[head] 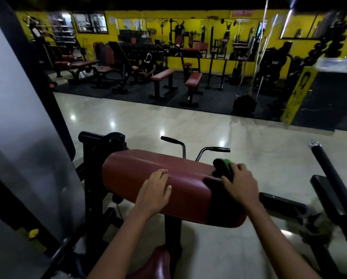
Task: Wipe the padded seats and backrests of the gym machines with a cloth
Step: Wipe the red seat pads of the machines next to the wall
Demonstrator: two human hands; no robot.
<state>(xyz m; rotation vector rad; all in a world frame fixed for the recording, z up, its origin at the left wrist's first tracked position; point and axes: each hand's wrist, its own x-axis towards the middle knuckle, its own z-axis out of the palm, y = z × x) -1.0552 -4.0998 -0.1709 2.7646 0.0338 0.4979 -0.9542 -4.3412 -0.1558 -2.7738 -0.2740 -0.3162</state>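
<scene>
Item: one red padded rest (158, 178) on a black machine frame (92, 168), near the middle of the room, two curved handles (196, 149) standing behind it. The left hand (153, 189) lies flat on the pad's top, fingers straight and relaxed, holding nothing — it looks to be steadying. The right hand (240, 183) presses down at the pad's right end on a dark cloth (222, 168) with a green patch showing; the fingers bend over the cloth and appear to grip it, though how tightly cannot be told. The cloth sits bunched on the top right corner of the pad, touching it. A second red pad, probably the seat (158, 262), shows low between the forearms, with no cloth on it. Risks, as judged from here: the bunched cloth may cover only a narrow strip per pass and leave the left half and the front face unwiped; working at the very end of the pad, the cloth could slip off the rounded edge; the handles just behind could catch the knuckles on a forward stroke. Containers: one clear plastic tub (332, 63) on a counter far right — contents too blurred to tell. Beyond the glossy floor (188, 125), rows of red benches (162, 74) stand against yellow walls.
</scene>
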